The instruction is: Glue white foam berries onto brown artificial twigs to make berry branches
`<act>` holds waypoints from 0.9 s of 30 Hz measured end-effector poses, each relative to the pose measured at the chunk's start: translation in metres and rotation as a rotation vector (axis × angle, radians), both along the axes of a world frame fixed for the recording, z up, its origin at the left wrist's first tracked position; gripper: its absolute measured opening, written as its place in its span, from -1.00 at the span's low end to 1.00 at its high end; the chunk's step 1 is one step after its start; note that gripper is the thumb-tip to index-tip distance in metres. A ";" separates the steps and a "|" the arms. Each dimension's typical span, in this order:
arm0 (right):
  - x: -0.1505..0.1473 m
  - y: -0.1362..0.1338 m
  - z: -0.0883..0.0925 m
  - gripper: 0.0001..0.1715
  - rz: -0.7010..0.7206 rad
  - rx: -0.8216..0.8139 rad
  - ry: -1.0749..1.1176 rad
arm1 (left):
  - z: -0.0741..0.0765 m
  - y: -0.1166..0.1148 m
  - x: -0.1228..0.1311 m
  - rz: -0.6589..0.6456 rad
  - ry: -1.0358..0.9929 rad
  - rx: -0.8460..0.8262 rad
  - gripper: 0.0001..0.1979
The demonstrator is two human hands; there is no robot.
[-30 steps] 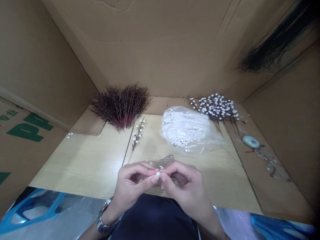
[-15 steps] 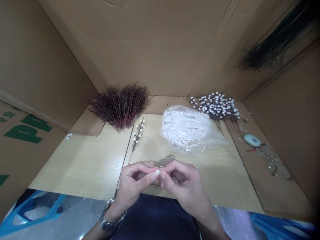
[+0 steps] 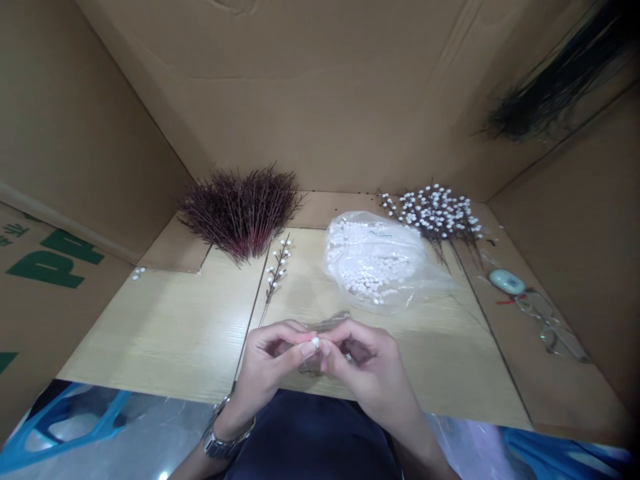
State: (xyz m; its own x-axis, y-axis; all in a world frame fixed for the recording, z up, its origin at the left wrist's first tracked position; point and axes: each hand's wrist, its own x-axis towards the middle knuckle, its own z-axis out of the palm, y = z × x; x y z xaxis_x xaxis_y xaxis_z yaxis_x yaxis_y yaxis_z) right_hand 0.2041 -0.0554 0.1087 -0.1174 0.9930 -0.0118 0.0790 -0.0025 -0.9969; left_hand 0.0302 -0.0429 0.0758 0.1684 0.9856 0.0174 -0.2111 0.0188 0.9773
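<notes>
My left hand point(image 3: 267, 363) and my right hand point(image 3: 363, 370) meet low in the middle, fingertips pinched together on a small white bead point(image 3: 315, 342). A thin twig seems to run between the fingers, mostly hidden. Just behind them a small clear packet point(image 3: 327, 325) lies on the wooden board point(image 3: 165, 333). Farther back rests a clear bag of white beads point(image 3: 375, 263). A single twig with white beads point(image 3: 276, 267) lies to the left of the bag.
A bundle of bare dark-red twigs point(image 3: 240, 213) lies at the back left, and a bundle of beaded twigs point(image 3: 435, 217) at the back right. A pale green oval object point(image 3: 505, 281) and glasses point(image 3: 547, 327) lie at the right. Cardboard walls enclose the board.
Both hands stay pinched on the bead, with only slight finger shifts. The view has drifted a little.
</notes>
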 end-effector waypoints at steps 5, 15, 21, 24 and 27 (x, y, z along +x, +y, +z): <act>0.002 -0.001 -0.001 -0.85 0.016 0.049 0.032 | 0.009 0.005 -0.004 0.019 0.134 0.242 -0.91; 0.001 0.001 -0.007 -0.80 0.027 -0.004 0.016 | 0.005 0.006 -0.008 0.037 0.218 0.432 -0.77; -0.002 0.008 -0.014 -0.69 0.039 -0.083 0.169 | 0.003 0.004 -0.008 0.072 0.219 0.335 -0.83; -0.003 0.010 -0.022 -0.71 -0.007 -0.087 0.222 | -0.001 0.003 -0.011 0.084 0.172 0.215 -0.90; -0.006 0.010 -0.029 -0.65 -0.045 -0.068 0.284 | -0.007 0.006 -0.024 0.124 0.174 0.175 -0.98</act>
